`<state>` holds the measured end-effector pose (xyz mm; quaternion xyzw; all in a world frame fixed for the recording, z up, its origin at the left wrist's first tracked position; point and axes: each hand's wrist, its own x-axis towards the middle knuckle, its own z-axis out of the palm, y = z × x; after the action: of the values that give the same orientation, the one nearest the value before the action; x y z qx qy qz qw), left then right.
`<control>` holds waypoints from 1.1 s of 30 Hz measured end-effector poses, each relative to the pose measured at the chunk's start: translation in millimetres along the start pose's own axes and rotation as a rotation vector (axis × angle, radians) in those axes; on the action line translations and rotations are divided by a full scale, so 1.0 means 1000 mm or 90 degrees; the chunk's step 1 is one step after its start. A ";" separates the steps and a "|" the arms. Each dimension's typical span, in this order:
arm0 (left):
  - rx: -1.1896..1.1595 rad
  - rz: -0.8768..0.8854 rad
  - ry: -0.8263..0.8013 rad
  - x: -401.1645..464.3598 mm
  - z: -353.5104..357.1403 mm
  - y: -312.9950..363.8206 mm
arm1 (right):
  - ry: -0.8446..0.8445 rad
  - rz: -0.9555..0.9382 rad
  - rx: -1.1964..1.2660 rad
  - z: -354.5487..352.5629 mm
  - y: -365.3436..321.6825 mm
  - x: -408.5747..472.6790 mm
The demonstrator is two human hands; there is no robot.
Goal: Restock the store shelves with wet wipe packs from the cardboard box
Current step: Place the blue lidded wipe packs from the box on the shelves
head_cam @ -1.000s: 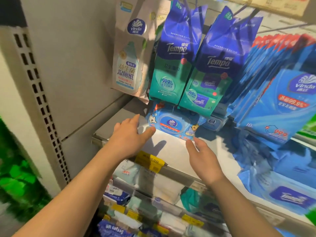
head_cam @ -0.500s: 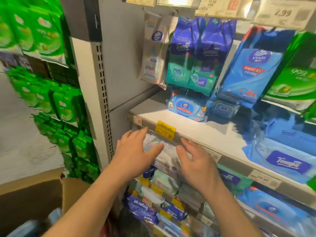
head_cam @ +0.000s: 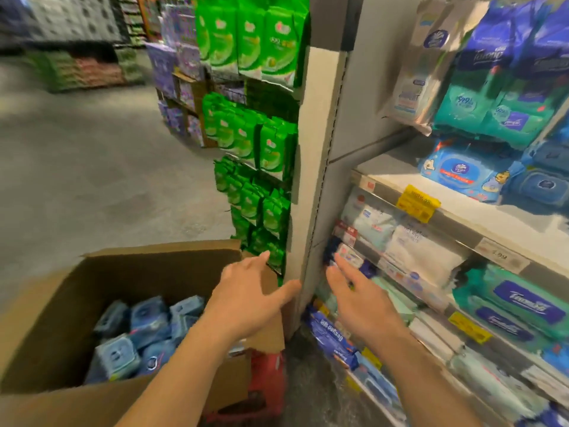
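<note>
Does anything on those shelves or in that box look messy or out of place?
Mostly no. The blue wipe packs lie jumbled at different angles in the open cardboard box, and the yellow price tag on the shelf edge sits tilted. The picture is too blurred to judge any damage.

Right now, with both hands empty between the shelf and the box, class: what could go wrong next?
1. The brown cardboard box has a raised flap beside the left hand; reaching in might snag it.
2. The pale blue wipe packs lie jumbled, so one may slip when grabbed.
</note>
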<state>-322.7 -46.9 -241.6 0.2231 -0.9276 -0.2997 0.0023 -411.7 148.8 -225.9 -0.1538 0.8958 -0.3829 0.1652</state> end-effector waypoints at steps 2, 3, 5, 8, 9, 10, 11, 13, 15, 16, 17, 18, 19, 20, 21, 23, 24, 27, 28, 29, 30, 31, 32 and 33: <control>-0.027 -0.042 0.011 -0.007 -0.013 -0.033 | -0.026 -0.011 -0.006 0.029 -0.019 0.001; -0.036 -0.067 0.015 -0.010 -0.019 -0.051 | -0.040 -0.016 -0.011 0.044 -0.029 0.002; -0.066 -0.115 0.027 -0.016 -0.033 -0.091 | -0.077 -0.021 -0.036 0.080 -0.046 0.009; -0.116 -0.168 0.031 -0.025 -0.054 -0.158 | -0.131 -0.014 -0.024 0.135 -0.069 0.020; -0.125 -0.190 0.026 -0.029 -0.061 -0.179 | -0.142 -0.012 -0.010 0.153 -0.077 0.023; -0.138 -0.208 0.022 -0.032 -0.067 -0.202 | -0.150 -0.013 0.007 0.170 -0.086 0.025; -0.152 -0.227 0.019 -0.034 -0.073 -0.223 | -0.152 -0.010 0.022 0.187 -0.095 0.027; -0.174 -0.256 0.023 -0.038 -0.085 -0.261 | -0.159 0.006 0.027 0.219 -0.111 0.033; -0.188 -0.276 0.008 -0.040 -0.093 -0.292 | -0.183 0.018 0.015 0.249 -0.124 0.041; -0.204 -0.279 0.000 -0.039 -0.096 -0.306 | -0.191 0.021 0.017 0.261 -0.128 0.044; -0.220 -0.283 -0.010 -0.039 -0.098 -0.318 | -0.194 0.024 0.016 0.272 -0.131 0.047; -0.231 -0.287 -0.016 -0.037 -0.100 -0.328 | -0.198 0.031 0.008 0.281 -0.132 0.049; -0.238 -0.292 -0.021 -0.035 -0.099 -0.337 | -0.205 0.041 -0.004 0.289 -0.131 0.051; -0.247 -0.293 -0.022 -0.032 -0.097 -0.346 | -0.208 0.052 -0.018 0.295 -0.128 0.052; -0.257 -0.296 -0.026 -0.029 -0.095 -0.352 | -0.211 0.062 -0.034 0.301 -0.124 0.055; -0.269 -0.301 -0.037 -0.023 -0.089 -0.362 | -0.229 0.083 -0.055 0.312 -0.115 0.060; -0.271 -0.303 -0.041 -0.019 -0.085 -0.367 | -0.240 0.095 -0.062 0.318 -0.111 0.064; -0.293 -0.306 -0.054 -0.009 -0.073 -0.378 | -0.260 0.119 -0.097 0.341 -0.093 0.080; -0.297 -0.309 -0.059 -0.006 -0.068 -0.383 | -0.266 0.121 -0.105 0.350 -0.084 0.086; -0.300 -0.317 -0.062 -0.003 -0.063 -0.386 | -0.275 0.125 -0.117 0.360 -0.075 0.091; -0.297 -0.326 -0.065 0.000 -0.059 -0.390 | -0.287 0.137 -0.134 0.370 -0.066 0.096; -0.292 -0.336 -0.064 0.003 -0.052 -0.395 | -0.302 0.153 -0.160 0.380 -0.055 0.101; -0.287 -0.345 -0.063 0.006 -0.044 -0.401 | -0.317 0.173 -0.187 0.388 -0.045 0.107; -0.283 -0.350 -0.058 0.010 -0.036 -0.406 | -0.333 0.189 -0.213 0.397 -0.036 0.112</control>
<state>-158.8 -363.6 -440.1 0.4447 -0.7441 -0.4934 -0.0712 -342.6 -172.4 -478.6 -0.1396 0.8861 -0.1502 0.4157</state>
